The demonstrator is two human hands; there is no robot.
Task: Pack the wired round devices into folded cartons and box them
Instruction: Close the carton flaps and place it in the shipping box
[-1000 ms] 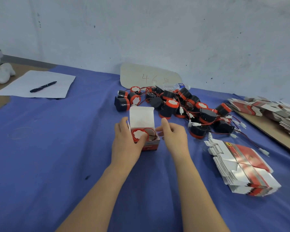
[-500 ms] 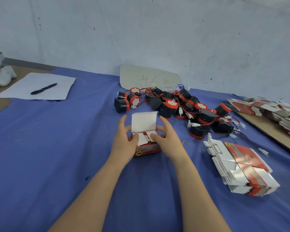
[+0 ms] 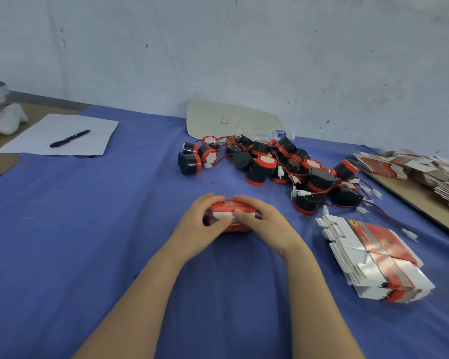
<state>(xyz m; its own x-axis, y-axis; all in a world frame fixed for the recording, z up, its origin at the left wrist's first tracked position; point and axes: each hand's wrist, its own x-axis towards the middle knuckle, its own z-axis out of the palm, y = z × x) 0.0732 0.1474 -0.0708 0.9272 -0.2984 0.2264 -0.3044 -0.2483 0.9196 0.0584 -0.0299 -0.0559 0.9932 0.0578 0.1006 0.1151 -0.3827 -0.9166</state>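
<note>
A small red and white carton (image 3: pixel 230 208) sits on the blue cloth in the middle, its top flap folded down. My left hand (image 3: pixel 202 224) grips its left side, fingers curled over the top. My right hand (image 3: pixel 261 222) grips the right side, thumb pressing the flap's front edge. The device inside is hidden. Behind, a pile of black and red round devices (image 3: pixel 275 167) with red wires lies loose. A stack of flat cartons (image 3: pixel 373 257) lies to the right.
A white sheet with a black pen (image 3: pixel 70 138) lies at the far left. A beige card marked 46 (image 3: pixel 231 121) leans on the wall, a water bottle (image 3: pixel 272 136) beside it. More flat cartons (image 3: pixel 423 169) rest on a brown board at the right edge.
The carton's top flap stood open with the device visible; the inner flaps were folded in, and now the lid is down with both hands closed over it.
</note>
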